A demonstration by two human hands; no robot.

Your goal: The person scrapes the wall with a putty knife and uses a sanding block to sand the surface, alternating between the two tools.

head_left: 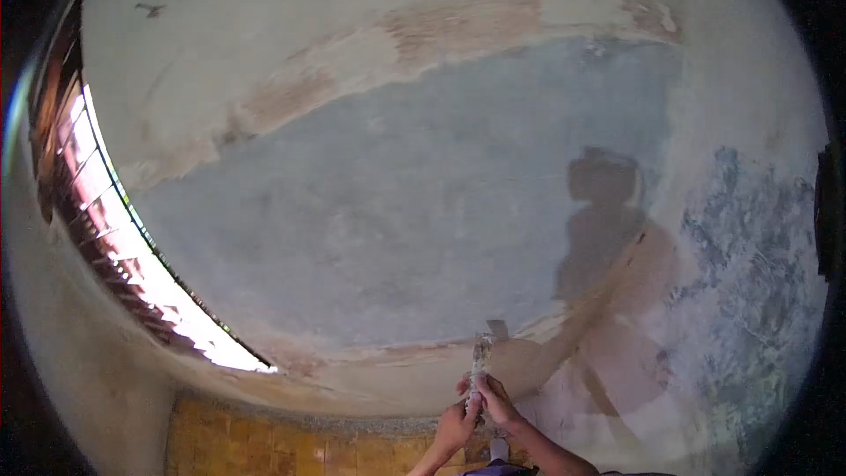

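Observation:
Both of my hands are close together at the bottom centre, in front of the lower wall. My left hand (457,419) is closed round the lower part of a narrow, pale-stained scraper-like tool (481,354). Just to its right and slightly higher, my right hand (496,398) is closed on the same tool, its fingers near the middle. The tool points upward, its tip near the lower edge of the grey wall patch (379,211). A small dark shadow lies beside the tip. Whether the tip touches the wall, I cannot tell.
A barred window (145,273) lets in bright light at the left. Blotchy blue-grey wall (749,256) stands at the right, past a corner. Below lies a yellow-brown tiled floor (264,445). A person's shadow falls on the wall, and a shoe (500,449) shows below my hands.

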